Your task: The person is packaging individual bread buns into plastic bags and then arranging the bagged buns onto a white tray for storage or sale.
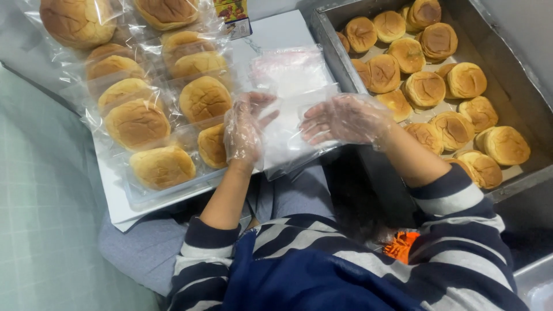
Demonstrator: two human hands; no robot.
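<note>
Striped sleeves lead up to both gloved hands: left hand and right hand, fingers loosely spread, pinching an empty clear bag between them. Bagged buns lie stacked left; bare buns fill the metal tray right.

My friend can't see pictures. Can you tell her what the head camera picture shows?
Looking down, a person's two hands in thin plastic gloves, left hand and right hand, hold an empty clear bag over their lap. Bagged buns lie stacked at the left, and a metal tray of loose buns sits at the right.
</note>
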